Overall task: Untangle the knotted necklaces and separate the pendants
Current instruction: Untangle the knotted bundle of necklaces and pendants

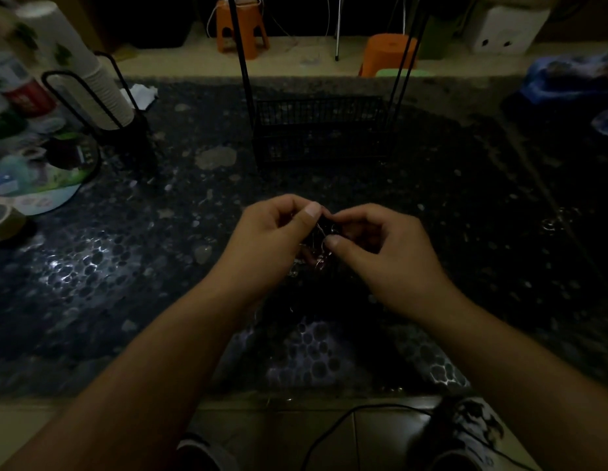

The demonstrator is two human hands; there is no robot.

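Both hands, left hand, right hand, pinch tangled necklaces; chains hang down.

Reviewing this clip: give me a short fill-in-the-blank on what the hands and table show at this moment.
1. The left hand and right hand pinch the tangled necklaces from ____ sides.
2. Behind the hands stands a black wire ____ on the table.
3. The stack of paper cups sits at the table's far ____ corner.

Missing words: opposite; basket; left
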